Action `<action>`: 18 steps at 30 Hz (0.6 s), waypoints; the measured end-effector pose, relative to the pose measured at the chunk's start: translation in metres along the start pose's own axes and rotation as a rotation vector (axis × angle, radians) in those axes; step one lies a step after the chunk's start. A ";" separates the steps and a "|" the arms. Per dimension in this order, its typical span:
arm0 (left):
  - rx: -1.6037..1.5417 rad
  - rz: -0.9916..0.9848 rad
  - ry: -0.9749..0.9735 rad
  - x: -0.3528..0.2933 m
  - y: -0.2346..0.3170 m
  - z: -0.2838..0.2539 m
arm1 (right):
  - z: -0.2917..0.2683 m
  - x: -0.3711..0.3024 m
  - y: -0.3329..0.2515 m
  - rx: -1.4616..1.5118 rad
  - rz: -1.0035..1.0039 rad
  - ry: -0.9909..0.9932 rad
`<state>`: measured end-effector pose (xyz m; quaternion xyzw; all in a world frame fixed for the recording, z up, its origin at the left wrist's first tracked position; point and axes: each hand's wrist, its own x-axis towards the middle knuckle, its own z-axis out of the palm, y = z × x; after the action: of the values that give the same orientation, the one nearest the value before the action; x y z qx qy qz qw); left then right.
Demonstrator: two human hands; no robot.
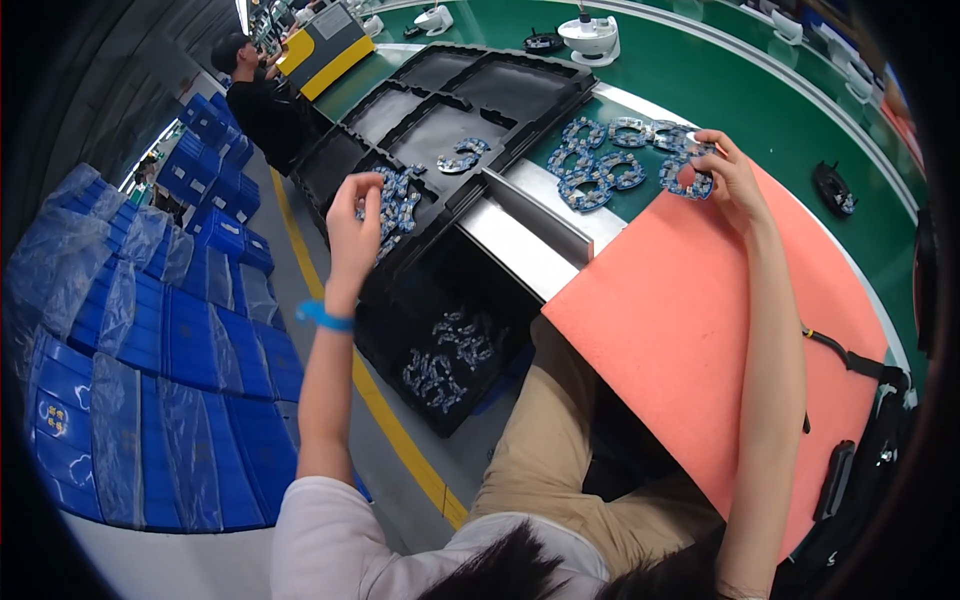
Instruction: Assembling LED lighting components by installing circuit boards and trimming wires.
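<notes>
My right hand (pixel 737 185) pinches a ring-shaped blue circuit board (pixel 673 178) above the far left corner of the orange mat (pixel 650 290); a fingertip shows through the board's opening. To its left, several similar boards (pixel 588 165) lie joined in a cluster on the green bench. My left hand (pixel 355 225) is over a black compartment tray (pixel 430 115), its fingers curled beside a pile of blue boards (pixel 400 205). Whether anything sits between those fingers is hidden. One curved board (pixel 464 156) lies apart in another compartment.
A metal rail (pixel 535 215) runs between tray and mat. Below, a black bin (pixel 440 310) holds more boards. Pliers (pixel 828 340) and a black part (pixel 833 190) lie at right. White devices (pixel 590 38) stand farther back. Blue crates (pixel 180 370) are stacked left; a person (pixel 262 105) works beyond.
</notes>
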<state>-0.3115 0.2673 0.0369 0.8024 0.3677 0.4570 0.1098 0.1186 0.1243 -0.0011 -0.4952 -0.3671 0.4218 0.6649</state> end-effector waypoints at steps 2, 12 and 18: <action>-0.240 -0.062 0.046 -0.026 0.060 0.009 | 0.006 -0.002 -0.015 0.052 -0.162 -0.183; -1.299 -0.649 -0.075 -0.094 0.151 0.076 | 0.146 -0.049 -0.005 -0.106 -0.187 -0.531; -1.115 -0.578 0.059 -0.097 0.134 0.085 | 0.154 -0.056 -0.009 -0.232 -0.205 -0.128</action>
<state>-0.2071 0.1199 -0.0051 0.4795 0.2791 0.5539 0.6207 -0.0398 0.1243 0.0405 -0.5007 -0.5034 0.3372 0.6182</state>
